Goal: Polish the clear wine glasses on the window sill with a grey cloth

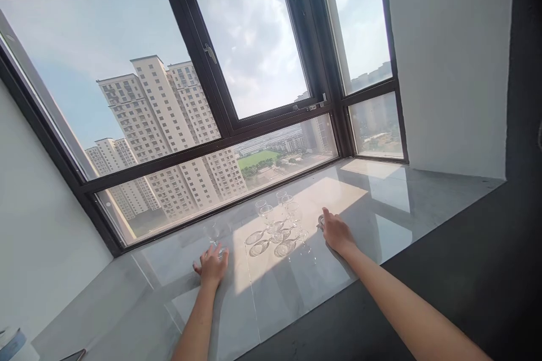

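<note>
Upright clear glasses [291, 208] stand between the left hand [212, 264] and right hand [336, 232], nearer the right (whether either grips anything, I cannot tell).

Left hand [212, 265] splayed, right hand [336, 232] seemingly curled, both stretched forward.

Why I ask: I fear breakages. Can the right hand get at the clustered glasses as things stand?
Probably yes: mostly sunlit ledge shows between the right hand and the glasses, though a clear item at that hand might need releasing first.
</note>
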{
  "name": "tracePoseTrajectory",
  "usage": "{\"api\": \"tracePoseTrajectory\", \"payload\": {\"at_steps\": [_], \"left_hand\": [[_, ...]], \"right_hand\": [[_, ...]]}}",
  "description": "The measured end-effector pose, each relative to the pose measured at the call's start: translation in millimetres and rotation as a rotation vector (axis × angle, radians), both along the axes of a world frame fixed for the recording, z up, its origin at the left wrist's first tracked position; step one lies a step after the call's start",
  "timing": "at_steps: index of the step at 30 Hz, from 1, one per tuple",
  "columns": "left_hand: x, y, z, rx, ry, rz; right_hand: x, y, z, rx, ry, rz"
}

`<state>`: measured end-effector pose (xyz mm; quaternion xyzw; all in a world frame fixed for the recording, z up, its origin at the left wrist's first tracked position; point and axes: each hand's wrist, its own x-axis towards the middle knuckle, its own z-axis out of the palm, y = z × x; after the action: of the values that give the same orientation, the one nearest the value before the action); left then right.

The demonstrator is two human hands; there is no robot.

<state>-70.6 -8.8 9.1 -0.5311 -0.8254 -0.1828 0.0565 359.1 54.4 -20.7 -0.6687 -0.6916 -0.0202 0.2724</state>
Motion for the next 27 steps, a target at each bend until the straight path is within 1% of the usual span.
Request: {"api": "tracePoseTrajectory", "payload": {"at_steps": [2, 4, 6, 8, 11, 15, 17, 19, 22, 24, 27], "left_hand": [[4.2, -10.9, 3.0, 0.122, 0.016, 0.032], [10.5, -20.7, 6.5, 0.218, 0.065, 0.024], [18.9, -27.1, 8.3, 0.268, 0.111, -0.016], [29.7, -29.4, 7.4, 0.26, 0.113, -0.074], [52.4, -26.7, 3.5, 0.183, 0.096, -0.252], [99.3, -16.8, 0.8, 0.088, 0.073, -0.598], [125.8, -9.8, 1.6, 0.046, 0.052, -0.685], [148.9, -1.4, 3.0, -0.005, 0.045, -0.672], [171.4, 12.4, 5.0, -0.108, -0.013, -0.565], [178.4, 20.2, 5.9, -0.18, -0.058, -0.525], [181.2, 24.4, 6.1, -0.246, -0.07, -0.521]], "right_hand": [[-0.2, -1.0, 0.8, -0.003, 0.0, 0.004], [-0.6, -2.0, 1.2, -0.012, 0.001, 0.002], [-1.1, -2.5, 1.0, -0.005, 0.002, -0.001], [-1.4, -2.5, 0.5, 0.005, 0.003, 0.0], [-1.5, -2.3, 0.3, 0.0, 0.0, 0.003], [-1.5, -2.4, 1.2, -0.018, -0.005, -0.004], [-1.6, -2.4, 1.3, -0.01, -0.01, -0.01], [-1.8, -2.3, 1.1, 0.001, -0.016, -0.014], [-2.0, -2.3, 1.1, 0.005, -0.017, -0.015], [-2.0, -2.7, 1.7, 0.003, -0.014, -0.013], [-1.9, -3.5, 2.8, -0.001, -0.009, -0.012]]}}
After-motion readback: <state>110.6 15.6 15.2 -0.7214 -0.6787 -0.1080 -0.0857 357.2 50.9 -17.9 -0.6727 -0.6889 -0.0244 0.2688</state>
